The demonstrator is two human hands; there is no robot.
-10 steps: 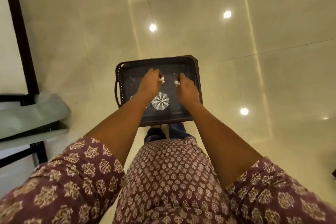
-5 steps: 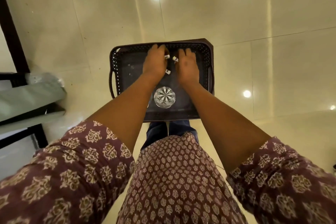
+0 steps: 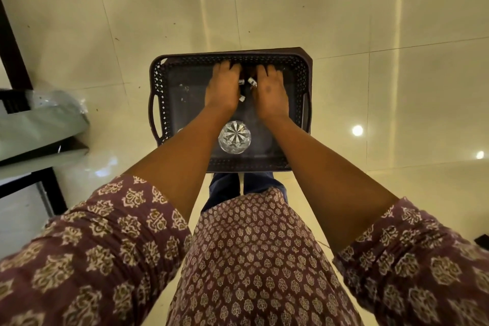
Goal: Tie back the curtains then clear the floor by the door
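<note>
Both hands have slid forward to the far rim of the dark brown perforated plastic tray on the glossy cream tiled floor. Left hand and right hand curl over that edge; whether either grip has closed, I cannot tell. The cut-glass tumbler stands near-centre, so a lift looks close.

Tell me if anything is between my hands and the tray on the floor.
Nothing visible is. Both the left hand and right hand are already inside the dark perforated plastic tray, fingers at its far wall. The clear cut-glass tumbler stands nearer you, between your forearms.
</note>
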